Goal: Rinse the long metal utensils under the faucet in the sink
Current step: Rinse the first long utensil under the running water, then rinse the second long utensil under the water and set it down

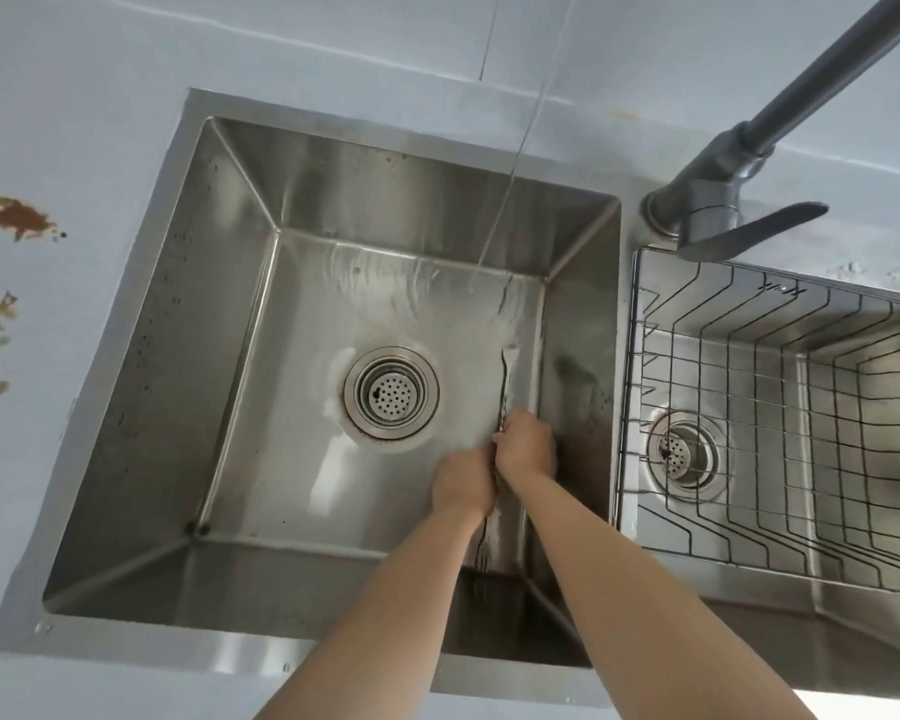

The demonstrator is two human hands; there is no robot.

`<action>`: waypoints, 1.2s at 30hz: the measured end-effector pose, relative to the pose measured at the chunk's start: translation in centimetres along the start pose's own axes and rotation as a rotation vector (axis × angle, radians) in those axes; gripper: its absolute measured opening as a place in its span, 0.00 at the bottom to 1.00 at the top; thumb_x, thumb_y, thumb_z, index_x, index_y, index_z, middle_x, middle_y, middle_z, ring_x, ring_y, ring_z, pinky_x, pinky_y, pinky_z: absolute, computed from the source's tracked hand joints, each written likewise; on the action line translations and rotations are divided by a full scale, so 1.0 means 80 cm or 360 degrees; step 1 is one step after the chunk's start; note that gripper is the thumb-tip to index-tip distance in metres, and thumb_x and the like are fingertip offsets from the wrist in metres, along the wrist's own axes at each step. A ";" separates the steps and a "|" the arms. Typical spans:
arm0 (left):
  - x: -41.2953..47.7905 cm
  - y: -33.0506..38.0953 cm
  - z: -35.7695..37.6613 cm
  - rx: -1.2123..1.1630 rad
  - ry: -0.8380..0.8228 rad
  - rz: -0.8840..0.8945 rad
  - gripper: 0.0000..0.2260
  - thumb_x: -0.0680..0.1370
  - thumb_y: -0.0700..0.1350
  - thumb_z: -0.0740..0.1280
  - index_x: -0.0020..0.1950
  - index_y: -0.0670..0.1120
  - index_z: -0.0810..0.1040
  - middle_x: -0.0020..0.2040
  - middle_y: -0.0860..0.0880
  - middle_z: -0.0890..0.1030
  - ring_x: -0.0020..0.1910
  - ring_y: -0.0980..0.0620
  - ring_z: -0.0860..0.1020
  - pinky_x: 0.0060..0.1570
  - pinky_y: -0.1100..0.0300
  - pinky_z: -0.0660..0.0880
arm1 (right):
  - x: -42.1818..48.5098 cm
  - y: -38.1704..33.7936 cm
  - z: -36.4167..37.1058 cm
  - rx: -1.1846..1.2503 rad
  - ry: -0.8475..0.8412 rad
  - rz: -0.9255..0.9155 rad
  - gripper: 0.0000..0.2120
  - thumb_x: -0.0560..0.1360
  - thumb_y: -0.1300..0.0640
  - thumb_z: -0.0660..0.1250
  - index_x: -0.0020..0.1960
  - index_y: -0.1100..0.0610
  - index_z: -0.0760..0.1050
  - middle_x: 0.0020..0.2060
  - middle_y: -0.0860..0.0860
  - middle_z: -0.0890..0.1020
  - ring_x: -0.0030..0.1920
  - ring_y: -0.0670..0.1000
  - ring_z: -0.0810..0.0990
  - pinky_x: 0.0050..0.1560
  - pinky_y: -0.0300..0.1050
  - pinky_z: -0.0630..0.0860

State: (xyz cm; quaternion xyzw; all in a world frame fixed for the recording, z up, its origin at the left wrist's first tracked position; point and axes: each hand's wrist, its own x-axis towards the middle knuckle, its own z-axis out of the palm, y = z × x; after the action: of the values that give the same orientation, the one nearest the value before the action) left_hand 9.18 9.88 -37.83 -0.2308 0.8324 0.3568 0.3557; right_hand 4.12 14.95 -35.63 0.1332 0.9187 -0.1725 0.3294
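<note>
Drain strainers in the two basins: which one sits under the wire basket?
The smaller drain strainer in the right basin, seen through the black wire basket. The larger drain strainer, in the left basin, is uncovered.

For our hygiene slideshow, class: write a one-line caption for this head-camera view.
Left hand and right hand grip long metal utensils in the sink; a thin water stream lands beyond.

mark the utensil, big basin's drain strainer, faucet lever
utensil (503, 387), head view, shaft near its far end
drain strainer (391, 393), head view, perforated centre
faucet lever (749, 233), head view, middle of the blade
</note>
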 end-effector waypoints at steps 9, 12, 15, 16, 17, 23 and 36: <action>-0.010 -0.005 -0.002 0.0121 0.0019 -0.0005 0.10 0.77 0.38 0.60 0.52 0.39 0.79 0.52 0.39 0.83 0.52 0.41 0.81 0.51 0.50 0.77 | -0.005 -0.001 -0.002 -0.0176 0.0010 -0.0057 0.11 0.78 0.61 0.59 0.57 0.66 0.71 0.57 0.63 0.77 0.58 0.63 0.76 0.52 0.51 0.74; -0.024 -0.003 -0.019 0.0054 0.0000 -0.0031 0.09 0.78 0.42 0.61 0.51 0.40 0.79 0.50 0.40 0.83 0.51 0.41 0.81 0.51 0.49 0.78 | -0.012 -0.008 -0.012 -0.0225 0.0030 -0.0088 0.12 0.79 0.59 0.58 0.58 0.65 0.71 0.57 0.62 0.78 0.58 0.62 0.76 0.52 0.50 0.74; -0.047 -0.003 -0.053 0.0064 0.0082 0.0016 0.10 0.78 0.44 0.61 0.52 0.39 0.78 0.52 0.39 0.82 0.53 0.39 0.80 0.52 0.48 0.77 | -0.023 -0.021 -0.026 -0.0237 0.0043 -0.0124 0.13 0.79 0.56 0.56 0.58 0.62 0.71 0.57 0.60 0.78 0.57 0.60 0.77 0.48 0.47 0.72; -0.056 -0.004 -0.066 0.0069 0.0122 0.0038 0.12 0.78 0.45 0.60 0.54 0.39 0.77 0.54 0.39 0.81 0.54 0.39 0.78 0.53 0.48 0.76 | -0.028 -0.026 -0.031 -0.0202 0.0037 -0.0154 0.13 0.79 0.55 0.55 0.58 0.62 0.71 0.56 0.60 0.79 0.55 0.60 0.77 0.46 0.45 0.70; -0.066 -0.006 -0.080 0.0066 0.0159 0.0061 0.13 0.79 0.45 0.58 0.55 0.39 0.76 0.55 0.39 0.80 0.56 0.38 0.77 0.54 0.48 0.75 | -0.034 -0.032 -0.037 -0.0161 0.0040 -0.0198 0.14 0.79 0.55 0.55 0.58 0.62 0.72 0.55 0.61 0.79 0.53 0.60 0.77 0.45 0.44 0.68; -0.123 -0.031 -0.161 0.0066 0.0389 0.0158 0.12 0.79 0.47 0.56 0.53 0.41 0.75 0.54 0.39 0.80 0.55 0.38 0.77 0.53 0.50 0.74 | -0.082 -0.079 -0.059 -0.0270 0.0158 -0.0420 0.15 0.79 0.52 0.53 0.55 0.61 0.72 0.53 0.60 0.78 0.51 0.61 0.77 0.44 0.47 0.69; -0.214 -0.205 -0.371 -0.0038 0.0931 0.0002 0.11 0.79 0.48 0.59 0.54 0.44 0.77 0.52 0.45 0.82 0.52 0.46 0.79 0.50 0.57 0.74 | -0.194 -0.337 -0.015 0.0092 -0.0055 -0.0792 0.11 0.74 0.61 0.58 0.33 0.58 0.68 0.31 0.53 0.73 0.37 0.55 0.72 0.36 0.41 0.66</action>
State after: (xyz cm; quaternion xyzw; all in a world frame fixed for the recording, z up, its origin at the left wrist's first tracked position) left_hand 17.88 -20.88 -17.32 -0.3276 0.8955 0.2851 0.0976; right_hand 5.38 -11.03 -18.45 -0.0907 0.9122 -0.2766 0.2885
